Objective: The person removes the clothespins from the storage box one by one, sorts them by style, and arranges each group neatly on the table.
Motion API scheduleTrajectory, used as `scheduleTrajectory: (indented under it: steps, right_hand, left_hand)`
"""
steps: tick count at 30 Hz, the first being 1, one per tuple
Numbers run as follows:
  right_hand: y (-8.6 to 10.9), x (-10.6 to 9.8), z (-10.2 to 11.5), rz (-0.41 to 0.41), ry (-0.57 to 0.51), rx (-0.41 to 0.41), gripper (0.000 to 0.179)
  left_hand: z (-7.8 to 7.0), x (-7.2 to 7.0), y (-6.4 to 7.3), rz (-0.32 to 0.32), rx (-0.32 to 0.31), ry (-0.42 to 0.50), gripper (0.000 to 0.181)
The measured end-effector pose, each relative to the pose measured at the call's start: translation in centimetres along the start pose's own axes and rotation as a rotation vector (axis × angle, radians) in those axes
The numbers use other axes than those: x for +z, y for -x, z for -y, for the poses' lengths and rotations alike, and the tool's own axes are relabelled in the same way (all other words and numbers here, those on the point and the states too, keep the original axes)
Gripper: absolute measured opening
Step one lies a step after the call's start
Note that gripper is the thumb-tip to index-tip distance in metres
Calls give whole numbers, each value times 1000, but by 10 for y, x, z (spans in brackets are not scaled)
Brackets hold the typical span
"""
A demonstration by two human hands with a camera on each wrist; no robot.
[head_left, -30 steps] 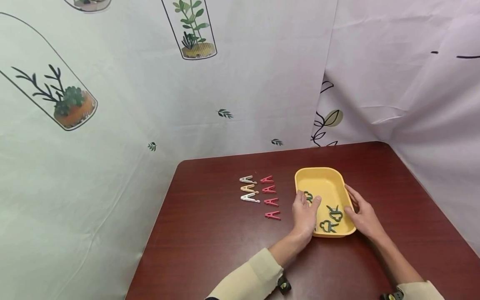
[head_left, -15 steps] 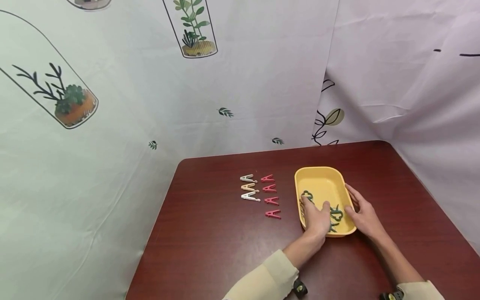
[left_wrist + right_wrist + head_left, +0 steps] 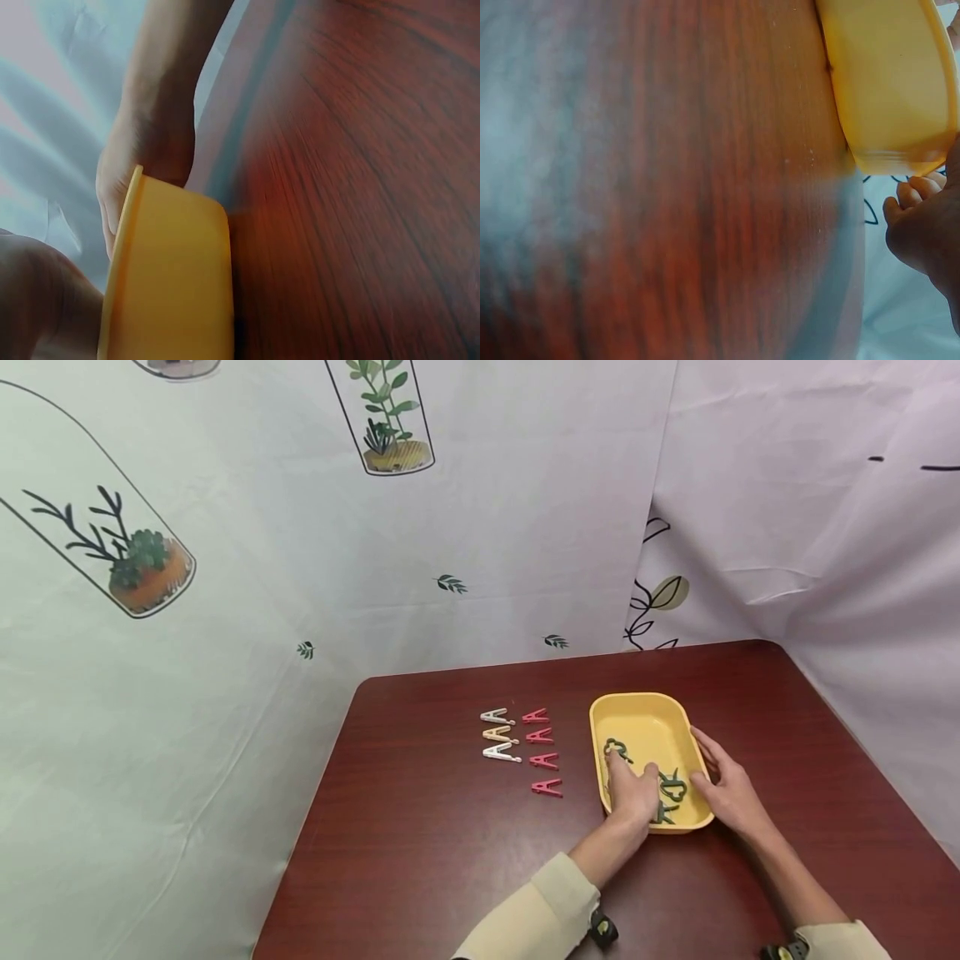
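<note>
A yellow tray (image 3: 648, 695) lies on the table with several green clips in it. My left hand (image 3: 633, 797) reaches over its near left side, thumb and forefinger spread apart, and nothing shows between them; its other fingertips are hidden. Just beyond those fingers is one green clip (image 3: 617, 747). To the right of the hand are a second green clip (image 3: 675, 787) and a partly covered one (image 3: 665, 814). My right hand (image 3: 731, 793) grips the tray's right wall, thumb at the rim and fingers outside. The tray's outer wall (image 3: 176, 270) fills the left wrist view's lower left.
Left of the tray, several red clothespins (image 3: 543, 761) form a column. Beside them lie two white clothespins (image 3: 501, 752) and a pale yellow clothespin (image 3: 498, 734). The dark red table (image 3: 420, 827) meets a printed cloth backdrop (image 3: 510, 527) at its far edge.
My left hand has moved from the tray's left rim rightward into the tray, covering part of the near green clip. The right hand keeps its grip on the tray.
</note>
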State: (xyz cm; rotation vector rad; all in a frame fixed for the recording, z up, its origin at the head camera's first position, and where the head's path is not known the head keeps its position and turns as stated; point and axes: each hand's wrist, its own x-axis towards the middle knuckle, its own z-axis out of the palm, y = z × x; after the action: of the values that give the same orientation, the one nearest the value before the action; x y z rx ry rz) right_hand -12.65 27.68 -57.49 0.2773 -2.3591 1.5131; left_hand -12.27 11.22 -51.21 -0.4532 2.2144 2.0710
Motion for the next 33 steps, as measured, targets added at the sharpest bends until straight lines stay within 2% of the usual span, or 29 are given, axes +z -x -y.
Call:
scheduleTrajectory:
  steps: [4, 10, 14, 16, 23, 28, 33]
  right_hand:
    - [0, 0, 2, 3, 0, 2, 73]
    - [0, 0, 4, 4, -13, 2, 73]
    - [0, 1, 4, 4, -18, 5, 73]
    - [0, 0, 3, 4, -16, 7, 73]
    - [-1, -1, 2, 6, -12, 7, 73]
    - [-1, -2, 1, 3, 7, 15, 73]
    - [0, -2, 2, 10, 24, 27, 74]
  left_hand:
    - [4, 0, -10, 40, 1, 25, 70]
    - [7, -1, -25, 166, -21, 191, 61]
    - [6, -1, -29, 199, -9, 233, 57]
    - [5, -1, -28, 181, 13, 193, 56]
    - [-1, -1, -15, 5, 53, -80, 70]
    - [-2, 4, -12, -61, 66, -181, 64]
    - [5, 13, -17, -96, 69, -213, 58]
